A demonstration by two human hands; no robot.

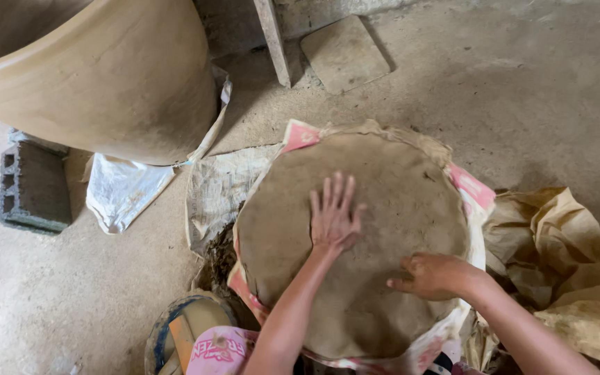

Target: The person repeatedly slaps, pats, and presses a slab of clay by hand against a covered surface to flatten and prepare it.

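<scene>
A wide, round, flat slab of brown clay (390, 180) lies on a pink-and-white sack (471, 186) spread on the ground. My left hand (334, 214) rests flat on the middle of the slab, fingers spread and pointing away from me. On the slab's near right part sits my right hand (430, 276), palm down with the fingers curled and pointing left. Neither hand holds anything.
A large tan clay pot (112, 83) stands at the top left on a white sack (123, 189), beside a grey concrete block (32, 186). Crumpled brown paper (571, 271) lies to the right. A flat square stone (344, 52) and a wooden post (273, 38) are behind. A bucket (175, 326) sits near my knees.
</scene>
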